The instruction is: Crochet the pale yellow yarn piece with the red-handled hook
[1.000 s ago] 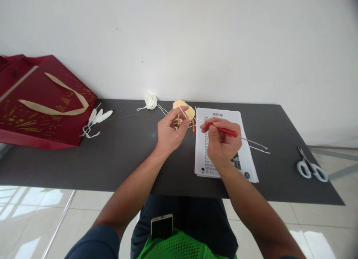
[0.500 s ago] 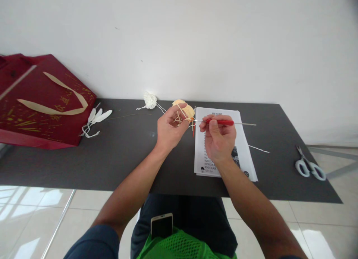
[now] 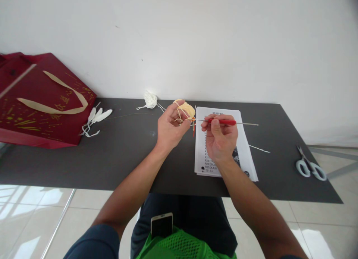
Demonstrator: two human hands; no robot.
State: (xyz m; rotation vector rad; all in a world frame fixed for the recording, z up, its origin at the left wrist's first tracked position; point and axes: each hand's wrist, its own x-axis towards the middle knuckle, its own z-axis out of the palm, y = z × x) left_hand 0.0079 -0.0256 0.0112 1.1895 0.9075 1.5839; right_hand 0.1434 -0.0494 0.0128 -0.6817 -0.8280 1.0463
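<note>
Landmark: printed sheets [image 3: 209, 167], stacked on the dark table [image 3: 125, 139] before you.

Your right hand [image 3: 222, 136]: above the sheets, thumb and fingers closed around a crochet hook [image 3: 224, 122], red handle. Hook nearly level, thin front shaft reaching past the sheets' left edge, metal rear end extending over their right side.

Your left hand [image 3: 173, 128]: just left of the sheets, apart from your right; thumb and fingertips pinched on yellow yarn [image 3: 183, 111], a strand crossing the forefinger. Hook tip meets the pinch; the stitch itself is too small to tell.

Yellow yarn ball [image 3: 188, 108]: just off the sheets' upper left corner, partly behind your left hand.

Orange strand [image 3: 194, 130]: along the sheets' left edge.

White crocheted piece [image 3: 150, 100]: farther left of the sheets, yarn tails attached.

White leaf-shaped pieces [image 3: 97, 116]: well left of the sheets, beside a maroon bag [image 3: 53, 121].

White strand [image 3: 260, 149]: at the sheets' right edge.

Scissors [image 3: 306, 161]: well right of the sheets.

Phone [image 3: 162, 226]: nearer you than the sheets, at your lap.
</note>
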